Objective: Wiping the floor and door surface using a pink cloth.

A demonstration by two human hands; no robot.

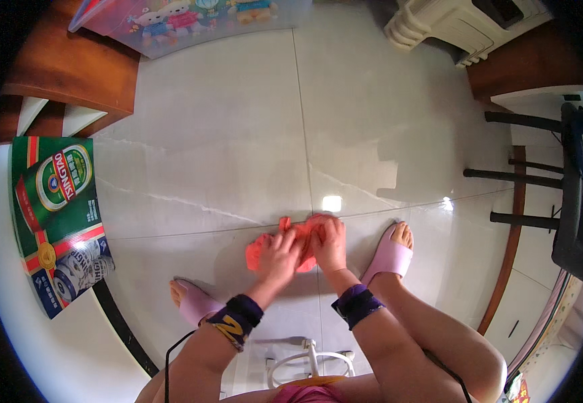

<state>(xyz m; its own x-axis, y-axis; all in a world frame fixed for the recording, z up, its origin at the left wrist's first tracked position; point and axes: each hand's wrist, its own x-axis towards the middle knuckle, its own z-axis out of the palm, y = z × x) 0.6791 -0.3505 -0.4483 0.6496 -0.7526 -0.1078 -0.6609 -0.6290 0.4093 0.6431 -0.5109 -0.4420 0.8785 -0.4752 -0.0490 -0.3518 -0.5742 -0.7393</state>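
A crumpled coral-red cloth [303,247] is between my two hands, low over the tiled floor, in front of me. My left hand [277,254] presses on its left part with the fingers spread over the fabric. Bent fingers of my right hand [329,242] grip the cloth's right part. Dark bands circle both wrists. Whether the cloth rests fully on the floor cannot be told.
Pink slippers [198,303] [389,254] are on my feet, either side of the cloth. A green beer carton [54,201] stands at left by a wooden cabinet [85,65]. Ahead are a patterned plastic bin [195,25] and cream plastic stools [437,25]. A black-legged chair [523,176] is at right; a white wheeled base [311,357] is below.
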